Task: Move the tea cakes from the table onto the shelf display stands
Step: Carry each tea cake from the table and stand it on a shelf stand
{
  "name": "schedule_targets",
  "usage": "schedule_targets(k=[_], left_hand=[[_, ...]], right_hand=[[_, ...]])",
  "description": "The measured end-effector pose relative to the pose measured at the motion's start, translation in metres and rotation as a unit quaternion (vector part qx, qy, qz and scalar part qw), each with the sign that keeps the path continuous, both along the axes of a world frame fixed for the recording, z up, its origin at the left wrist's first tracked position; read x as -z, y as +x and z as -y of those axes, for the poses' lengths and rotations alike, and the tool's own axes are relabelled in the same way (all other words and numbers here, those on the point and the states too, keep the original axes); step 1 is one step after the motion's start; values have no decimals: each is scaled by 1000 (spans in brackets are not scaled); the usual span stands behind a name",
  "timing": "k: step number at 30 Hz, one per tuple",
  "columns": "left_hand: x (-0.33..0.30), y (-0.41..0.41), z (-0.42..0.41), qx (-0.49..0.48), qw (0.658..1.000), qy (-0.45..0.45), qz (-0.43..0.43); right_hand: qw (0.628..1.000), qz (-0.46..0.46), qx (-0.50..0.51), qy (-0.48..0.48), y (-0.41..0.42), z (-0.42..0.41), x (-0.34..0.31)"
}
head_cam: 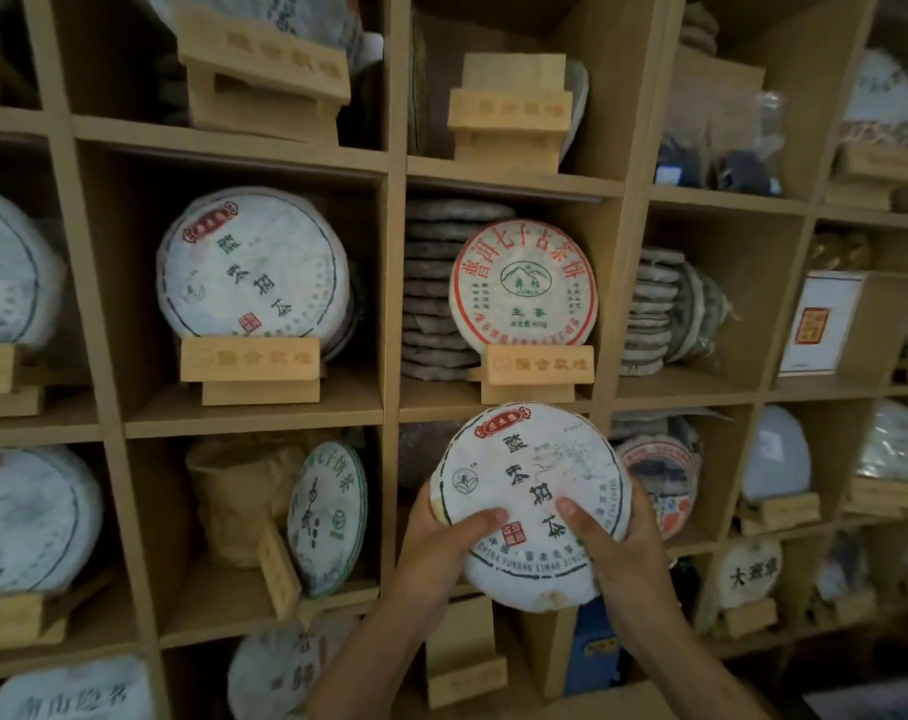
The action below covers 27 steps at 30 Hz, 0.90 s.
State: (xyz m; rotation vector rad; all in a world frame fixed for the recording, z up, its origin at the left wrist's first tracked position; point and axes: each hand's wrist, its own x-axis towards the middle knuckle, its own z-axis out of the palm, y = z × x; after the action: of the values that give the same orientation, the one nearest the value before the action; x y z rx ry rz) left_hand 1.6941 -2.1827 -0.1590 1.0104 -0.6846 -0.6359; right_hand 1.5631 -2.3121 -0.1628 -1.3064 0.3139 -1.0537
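You are holding a tea cake (529,504) upright in front of the shelf (394,283), face toward you, level with the board under the middle row. It is a round disc in white paper, printed with black characters down the centre, a red label at the top, a small red seal lower down and a dark ring with lettering round the rim; the paper looks yellowed at the bottom edge. Your left hand (436,543) grips its left edge, thumb laid across the face; your right hand (618,548) grips its right edge the same way, so both hands are closed round the cake.

Just above it, a red-printed cake (523,283) leans on a wooden display stand (540,365), with a stack of unwrapped cakes (433,304) behind it at the compartment's left side. In the next compartment to the left, a matching white cake (251,265) sits on its own stand (250,360). The shelf is light wood, divided into square compartments, most holding wrapped cakes.
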Motion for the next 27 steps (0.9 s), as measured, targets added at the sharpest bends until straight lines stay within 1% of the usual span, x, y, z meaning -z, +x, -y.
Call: schedule_targets(k=[3, 8, 12, 14, 16, 17, 19, 20, 24, 27], left_hand=[[8, 1, 5, -5, 1000, 21, -10], [14, 8, 15, 17, 997, 70, -21], [25, 20, 20, 2, 992, 125, -6], [31, 31, 23, -27, 990, 137, -27], [40, 44, 26, -89, 985, 136, -64], [46, 51, 27, -128, 981, 131, -65], [58, 62, 34, -188, 975, 112, -25], [65, 66, 39, -199, 974, 111, 2], [84, 76, 67, -193, 959, 184, 96], [90, 85, 83, -161, 952, 230, 120]], right_hand=[[1000, -4, 6, 11, -1, 5, 10], [999, -8, 11, 32, 1, 18, 18], [999, -11, 18, 43, 5, 28, 25], [998, -15, 23, 49, 6, 35, 30], [998, -18, 30, 55, 6, 44, 35], [998, -18, 35, 59, 6, 48, 38], [997, -15, 43, 66, 5, 56, 42], [997, -15, 47, 66, 4, 59, 44], [996, -17, 62, 65, -3, 69, 47], [995, -17, 75, 62, -10, 74, 44]])
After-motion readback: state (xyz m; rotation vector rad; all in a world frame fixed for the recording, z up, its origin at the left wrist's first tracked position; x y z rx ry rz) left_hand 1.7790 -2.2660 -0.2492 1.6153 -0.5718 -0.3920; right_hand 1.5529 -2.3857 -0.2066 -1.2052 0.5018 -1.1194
